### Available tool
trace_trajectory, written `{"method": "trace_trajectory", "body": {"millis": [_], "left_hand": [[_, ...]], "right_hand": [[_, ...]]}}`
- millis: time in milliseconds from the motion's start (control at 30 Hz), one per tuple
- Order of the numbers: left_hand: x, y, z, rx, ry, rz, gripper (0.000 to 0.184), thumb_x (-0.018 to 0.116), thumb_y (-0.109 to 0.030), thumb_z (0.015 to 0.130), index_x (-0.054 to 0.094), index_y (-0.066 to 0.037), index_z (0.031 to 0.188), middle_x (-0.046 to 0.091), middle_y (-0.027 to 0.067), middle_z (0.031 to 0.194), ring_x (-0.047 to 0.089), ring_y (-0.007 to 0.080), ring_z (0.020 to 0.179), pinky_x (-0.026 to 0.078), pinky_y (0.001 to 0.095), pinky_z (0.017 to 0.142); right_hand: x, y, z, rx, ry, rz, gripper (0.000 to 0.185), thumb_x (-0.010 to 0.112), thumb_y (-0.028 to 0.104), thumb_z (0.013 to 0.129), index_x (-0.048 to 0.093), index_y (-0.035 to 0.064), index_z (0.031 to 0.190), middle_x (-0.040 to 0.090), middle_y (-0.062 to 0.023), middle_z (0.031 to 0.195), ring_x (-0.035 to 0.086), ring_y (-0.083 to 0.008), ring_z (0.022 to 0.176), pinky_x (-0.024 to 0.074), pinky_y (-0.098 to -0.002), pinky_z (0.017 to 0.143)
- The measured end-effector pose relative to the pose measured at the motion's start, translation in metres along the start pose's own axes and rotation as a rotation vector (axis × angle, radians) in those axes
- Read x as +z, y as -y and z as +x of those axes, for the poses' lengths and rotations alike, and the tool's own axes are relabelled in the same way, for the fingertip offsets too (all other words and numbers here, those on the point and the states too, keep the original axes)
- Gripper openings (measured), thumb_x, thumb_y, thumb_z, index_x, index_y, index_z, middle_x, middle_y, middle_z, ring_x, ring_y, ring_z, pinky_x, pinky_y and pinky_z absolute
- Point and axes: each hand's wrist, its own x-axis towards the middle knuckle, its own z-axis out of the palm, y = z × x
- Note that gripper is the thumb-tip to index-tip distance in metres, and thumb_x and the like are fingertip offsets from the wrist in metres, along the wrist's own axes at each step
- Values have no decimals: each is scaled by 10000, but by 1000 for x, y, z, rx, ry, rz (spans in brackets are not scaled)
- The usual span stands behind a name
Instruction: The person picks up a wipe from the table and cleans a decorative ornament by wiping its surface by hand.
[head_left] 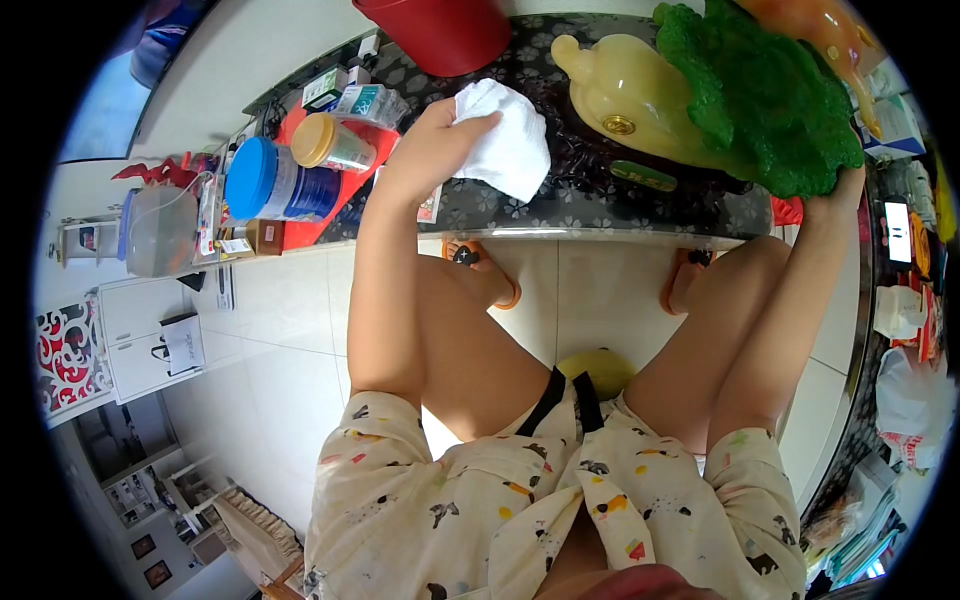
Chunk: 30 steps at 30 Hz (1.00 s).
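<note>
My left hand (437,145) is closed on a folded white cloth (505,140), held over the dark patterned counter (590,215). To its right lies a glossy ornament with a pale yellow gourd-like body (635,95) and a gold medallion. Large green ruffled leaves (770,100) cover the ornament's right part, and an orange piece (815,25) rises behind them. My right hand (848,188) is at the lower right edge of the leaves. Its fingers are hidden behind them, so their grip cannot be made out. The cloth is apart from the ornament.
A red bucket-like container (440,35) stands at the back. On the left are a blue-lidded jar (252,178), a tan-lidded jar (315,141) and small boxes (325,89). A lit phone (899,232) and plastic bags (910,395) lie on the right-hand surface.
</note>
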Motion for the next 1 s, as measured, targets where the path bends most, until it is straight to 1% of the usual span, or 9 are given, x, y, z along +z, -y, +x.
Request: {"method": "trace_trajectory", "body": {"millis": [67, 367, 467, 567, 600, 800, 900, 933, 1000], "left_hand": [[4, -7, -4, -106, -63, -204, 322, 628, -163, 885, 599, 17, 1151, 671, 58, 1000, 635, 113, 843, 500, 259, 733], [-12, -3, 3, -117, 104, -794, 404, 640, -164, 883, 533, 51, 1208, 646, 142, 1136, 652, 231, 1024, 540, 357, 874], [-2, -11, 0, 49, 35, -936, 420, 589, -167, 907, 492, 49, 1253, 552, 241, 1266, 565, 317, 1170, 471, 430, 991], [3, -21, 1, 242, 284, -1189, 427, 536, -189, 926, 464, 18, 1292, 426, 323, 1359, 425, 402, 1291, 354, 500, 1086], [3, -23, 2, 309, 319, -1228, 413, 507, -222, 937, 475, -13, 1291, 332, 372, 1399, 344, 444, 1332, 287, 533, 1116], [9, -17, 2, 381, 385, -1355, 389, 548, -225, 936, 492, -18, 1261, 535, 264, 1252, 436, 437, 1263, 331, 552, 1089], [12, -19, 2, 373, 240, -1090, 398, 564, -231, 939, 491, -5, 1258, 596, 202, 1161, 520, 399, 1188, 381, 550, 1052], [15, -23, -2, 380, 207, -958, 388, 577, -236, 942, 509, 3, 1239, 622, 161, 1136, 608, 298, 1087, 461, 470, 989], [20, -30, -6, 335, 74, -734, 374, 596, -230, 935, 526, 0, 1222, 637, 132, 1117, 630, 234, 1038, 491, 403, 940]], "right_hand": [[0, 0, 0, 0, -11, -2, 266, 523, 196, 905, 612, 28, 1091, 652, -124, 1072, 628, -266, 979, 516, -420, 879], [-5, 1, 4, 10, 1, -2, 252, 523, 177, 907, 616, 19, 1080, 658, -112, 1047, 630, -251, 964, 512, -393, 875], [-2, 1, 1, 12, 41, 22, 259, 518, 176, 911, 609, 13, 1090, 656, -114, 1050, 628, -249, 967, 511, -389, 877], [-3, 0, 3, 18, 47, 28, 270, 512, 175, 916, 601, 5, 1105, 652, -118, 1060, 626, -250, 974, 510, -388, 880], [-2, 0, 3, 22, 39, 26, 274, 509, 175, 917, 598, 2, 1110, 651, -120, 1064, 625, -250, 977, 510, -388, 881], [0, 0, 1, 26, 36, 23, 287, 502, 171, 919, 591, 0, 1131, 645, -127, 1091, 619, -257, 1001, 507, -392, 893], [2, 0, -1, 11, 50, 20, 290, 504, 167, 918, 589, 2, 1140, 644, -129, 1098, 617, -258, 1007, 505, -395, 899], [4, 0, -2, 13, 28, 14, 292, 506, 168, 917, 589, 0, 1141, 644, -129, 1098, 617, -259, 1008, 505, -396, 901], [7, 0, -3, 15, -19, 1, 296, 510, 169, 915, 587, -2, 1145, 643, -130, 1099, 617, -260, 1009, 504, -397, 904]]}}
